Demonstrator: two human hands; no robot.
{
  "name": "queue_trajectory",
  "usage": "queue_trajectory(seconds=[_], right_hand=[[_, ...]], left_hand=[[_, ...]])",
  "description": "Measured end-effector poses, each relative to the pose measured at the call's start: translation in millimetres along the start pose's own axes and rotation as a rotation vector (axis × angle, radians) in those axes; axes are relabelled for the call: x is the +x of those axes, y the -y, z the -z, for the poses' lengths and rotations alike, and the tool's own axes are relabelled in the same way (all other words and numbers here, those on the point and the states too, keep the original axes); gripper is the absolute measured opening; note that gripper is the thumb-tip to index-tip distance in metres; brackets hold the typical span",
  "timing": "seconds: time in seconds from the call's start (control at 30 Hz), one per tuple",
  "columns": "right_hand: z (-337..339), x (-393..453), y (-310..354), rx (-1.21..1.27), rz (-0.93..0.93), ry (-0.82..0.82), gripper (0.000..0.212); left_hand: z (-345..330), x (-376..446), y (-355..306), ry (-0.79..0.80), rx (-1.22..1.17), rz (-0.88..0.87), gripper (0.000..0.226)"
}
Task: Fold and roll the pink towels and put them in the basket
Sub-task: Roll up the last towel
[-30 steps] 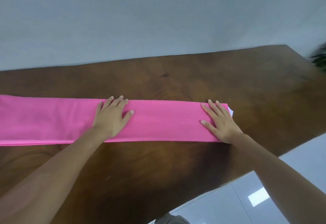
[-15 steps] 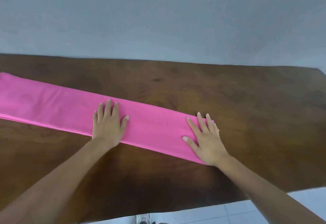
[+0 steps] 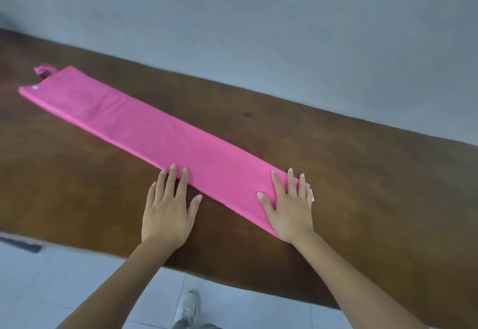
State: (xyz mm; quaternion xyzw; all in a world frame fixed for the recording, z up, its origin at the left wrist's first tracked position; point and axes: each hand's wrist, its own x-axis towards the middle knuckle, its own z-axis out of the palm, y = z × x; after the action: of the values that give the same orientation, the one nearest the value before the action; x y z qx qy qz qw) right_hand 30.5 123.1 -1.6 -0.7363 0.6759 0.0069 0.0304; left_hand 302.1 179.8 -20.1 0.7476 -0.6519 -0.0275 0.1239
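Towel: one pink towel (image 3: 160, 132), folded into a long narrow strip, lies flat on the wooden table (image 3: 362, 173), running slantwise from the far left to the near right.
Towel's far end: a small pink loop (image 3: 44, 70) sticks out past the corner, and a small pale label patch (image 3: 35, 87) sits on that end.
Towel's near end: a white tag (image 3: 312, 195) peeks out at the edge, just beside the right hand's outer fingers.
Right hand: the right hand (image 3: 289, 209) lies flat, palm down, on the towel's near end, fingers straight and slightly spread, holding nothing.
Left hand: the left hand (image 3: 168, 209) is flat and wide, palm over the bare table just beside the towel's near long edge; its fingertips (image 3: 172, 167) reach that edge, but whether they press on the cloth cannot be told.
Count: one towel, two hands, one table.
Below the table's near edge: pale floor tiles (image 3: 77, 277) and one grey shoe (image 3: 187, 308).
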Motion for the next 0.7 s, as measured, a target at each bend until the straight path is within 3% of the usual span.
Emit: queue_trajectory(seconds=[0.2, 0.5, 0.7], right_hand=[[0, -1, -1, 0.014, 0.011, 0.017, 0.081], [4, -2, -2, 0.040, 0.042, 0.052, 0.082], [18, 8, -11, -0.001, 0.119, 0.171, 0.083]], left_hand=[[1, -25, -10, -0.020, -0.003, 0.178, 0.074], [6, -54, -32, -0.050, 0.017, 0.309, 0.066], [3, -76, -68, -0.092, -0.034, 0.456, 0.062]])
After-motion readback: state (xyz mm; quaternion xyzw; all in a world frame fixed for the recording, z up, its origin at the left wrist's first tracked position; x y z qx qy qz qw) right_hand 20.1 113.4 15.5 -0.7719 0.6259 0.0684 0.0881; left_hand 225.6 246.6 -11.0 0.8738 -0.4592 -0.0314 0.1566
